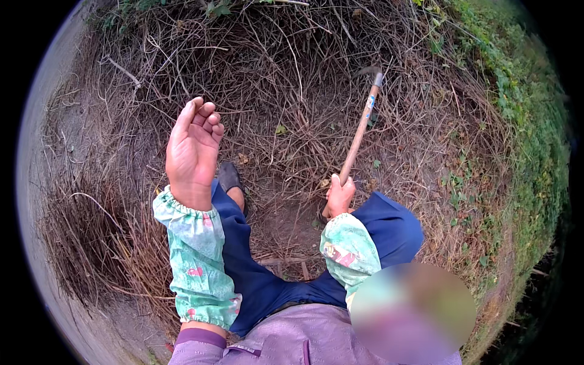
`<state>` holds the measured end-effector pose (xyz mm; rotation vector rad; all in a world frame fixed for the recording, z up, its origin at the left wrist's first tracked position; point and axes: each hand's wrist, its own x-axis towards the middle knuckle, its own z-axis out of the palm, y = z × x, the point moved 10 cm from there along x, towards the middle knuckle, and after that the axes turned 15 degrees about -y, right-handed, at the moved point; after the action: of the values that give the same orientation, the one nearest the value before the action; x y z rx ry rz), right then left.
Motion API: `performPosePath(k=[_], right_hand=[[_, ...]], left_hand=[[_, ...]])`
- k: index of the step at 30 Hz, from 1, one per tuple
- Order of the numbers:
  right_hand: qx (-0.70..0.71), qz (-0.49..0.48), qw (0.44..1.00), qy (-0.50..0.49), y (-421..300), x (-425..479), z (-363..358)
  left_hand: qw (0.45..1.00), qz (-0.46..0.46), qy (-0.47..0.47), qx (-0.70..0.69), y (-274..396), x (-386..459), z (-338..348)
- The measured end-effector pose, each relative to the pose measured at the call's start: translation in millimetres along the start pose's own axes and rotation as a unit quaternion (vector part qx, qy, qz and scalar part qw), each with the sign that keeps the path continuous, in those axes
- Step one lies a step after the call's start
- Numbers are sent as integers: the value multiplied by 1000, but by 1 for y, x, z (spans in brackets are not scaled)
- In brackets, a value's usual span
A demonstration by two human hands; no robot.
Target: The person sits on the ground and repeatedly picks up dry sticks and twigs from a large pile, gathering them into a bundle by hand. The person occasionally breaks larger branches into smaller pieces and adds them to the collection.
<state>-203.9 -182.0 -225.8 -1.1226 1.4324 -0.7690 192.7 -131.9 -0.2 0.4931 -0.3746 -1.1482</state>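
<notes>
My left hand (194,150) is raised palm up with its fingers slightly curled and nothing in it. A sickle with a long wooden handle (358,139) is gripped near the handle's lower end by my right hand (341,196), beside my bent knee. Its curved blade (368,70) points left, at the edge of a tangle of dry stems (296,59) in front of me. Both forearms wear green patterned sleeve covers.
A bundle of thin brown stalks (100,237) lies at the left, next to grey paved ground (41,191). Green leafy plants (534,105) border the right side. My dark shoe (229,175) stands among loose dry stems. A blurred oval hides the lower right.
</notes>
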Motion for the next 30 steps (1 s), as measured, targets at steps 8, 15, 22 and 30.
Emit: performPosePath(k=[8,15,22,30], right_hand=[[-134,12,975,175,-114,255,-122],[-210,176,957,91,1,226,-30],[-226,93,968,59,133,-17,5],[-231,-17,969,88,22,-14,-19]], left_hand=[[999,-38,-19,-25,-25,7,16],[999,-34,6,-17,-20,5,16],[998,-40,-22,-37,-29,6,7],[1000,-14,6,-24,-8,3,-12]])
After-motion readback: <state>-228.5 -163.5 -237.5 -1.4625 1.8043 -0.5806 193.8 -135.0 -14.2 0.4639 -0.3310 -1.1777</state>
